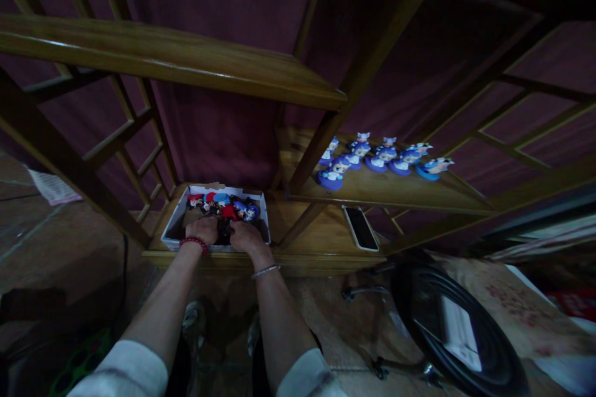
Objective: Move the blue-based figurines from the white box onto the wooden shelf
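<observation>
A white cardboard box [170,229] stands on the low wooden shelf, with several small figurines [221,198] lying in it in red, blue, black and purple. My left hand [205,231], with a red bead bracelet at the wrist, reaches over the box's front edge, its fingers bent inward. Beside it my right hand [245,237], with a silver bangle, also reaches into the box with curled fingers. Both hands meet near a dark item [224,231] at the front of the figurines. The fingertips and what they grip are too dim to make out.
Several purple-haired figurines [358,152] stand on a raised wooden shelf [419,192] to the right. Below it lies a phone [361,227]. A thick wooden beam [186,62] crosses above the box. A round black stool [456,322] stands at lower right.
</observation>
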A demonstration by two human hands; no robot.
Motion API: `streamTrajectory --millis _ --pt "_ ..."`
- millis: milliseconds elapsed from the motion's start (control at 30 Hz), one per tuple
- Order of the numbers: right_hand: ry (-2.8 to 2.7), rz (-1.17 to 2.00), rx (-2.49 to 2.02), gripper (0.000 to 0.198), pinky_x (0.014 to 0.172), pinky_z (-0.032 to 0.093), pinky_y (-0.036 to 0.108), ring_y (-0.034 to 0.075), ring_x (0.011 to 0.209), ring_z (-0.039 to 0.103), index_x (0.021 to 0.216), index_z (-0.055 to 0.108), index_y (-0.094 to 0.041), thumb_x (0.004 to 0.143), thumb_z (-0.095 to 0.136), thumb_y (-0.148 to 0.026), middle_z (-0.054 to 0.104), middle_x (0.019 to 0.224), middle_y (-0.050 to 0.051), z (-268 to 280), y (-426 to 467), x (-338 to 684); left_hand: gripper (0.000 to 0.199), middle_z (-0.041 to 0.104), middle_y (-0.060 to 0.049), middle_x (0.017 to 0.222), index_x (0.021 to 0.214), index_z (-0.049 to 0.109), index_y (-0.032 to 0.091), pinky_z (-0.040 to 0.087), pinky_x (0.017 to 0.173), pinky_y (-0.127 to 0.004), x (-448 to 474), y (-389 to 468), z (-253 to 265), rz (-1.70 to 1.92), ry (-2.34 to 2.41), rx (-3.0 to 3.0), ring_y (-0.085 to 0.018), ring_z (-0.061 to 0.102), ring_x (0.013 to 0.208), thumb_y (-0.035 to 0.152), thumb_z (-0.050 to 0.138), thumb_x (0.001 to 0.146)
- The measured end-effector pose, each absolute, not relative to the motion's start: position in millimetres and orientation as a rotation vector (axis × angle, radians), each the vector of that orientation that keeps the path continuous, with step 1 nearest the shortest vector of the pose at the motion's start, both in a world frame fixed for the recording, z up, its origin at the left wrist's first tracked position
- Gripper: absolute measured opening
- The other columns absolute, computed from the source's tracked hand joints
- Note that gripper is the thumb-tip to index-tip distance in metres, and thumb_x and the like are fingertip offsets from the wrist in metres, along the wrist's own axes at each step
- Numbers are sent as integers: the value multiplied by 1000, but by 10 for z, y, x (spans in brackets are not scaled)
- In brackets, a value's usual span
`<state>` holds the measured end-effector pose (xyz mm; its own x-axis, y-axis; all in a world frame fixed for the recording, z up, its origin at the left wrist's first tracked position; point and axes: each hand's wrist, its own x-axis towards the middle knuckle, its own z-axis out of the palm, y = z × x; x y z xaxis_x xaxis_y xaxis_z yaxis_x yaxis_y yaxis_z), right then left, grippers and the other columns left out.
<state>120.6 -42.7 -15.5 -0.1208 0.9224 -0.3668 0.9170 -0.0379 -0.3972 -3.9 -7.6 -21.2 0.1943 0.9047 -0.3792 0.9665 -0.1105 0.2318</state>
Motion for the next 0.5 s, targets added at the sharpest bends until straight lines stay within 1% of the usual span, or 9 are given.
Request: streamTrajectory --millis 100,200,300,500 --pt "-2175 891 -2064 33 74 42 27 20 95 57 100 57 -22 72 42 -17 62 103 7 -163 -415 1208 35 59 -15 109 104 59 19 42 78 -41 -36 -67 -195 -259 1767 2021 -30 54 99 20 40 74" --pt "-2184 893 -2045 33 75 41 27 20 97 56 101 57 -22 72 41 -16 62 105 7 -180 -400 1209 36 59 -15 108 106 58 20 42 77 -42 -29 -80 -154 -244 1750 2034 -31 54 99 22 39 76" --pt "-2192 878 -2048 32 76 41 27 20 98 56 100 58 -22 73 40 -17 62 105 7 -194 -390 1206 36 59 -17 108 105 59 18 43 77 -42 -28 -90 -139 -238 1762 2022 -32 54 99 21 38 75" --pt "-2186 862 -2061 34 77 41 28 20 98 55 100 58 -23 72 40 -17 61 106 6 -195 -389 1207 35 59 -17 107 103 59 15 44 77 -40 -63 -40 -234 -236 1762 2032 -30 55 98 20 38 75"
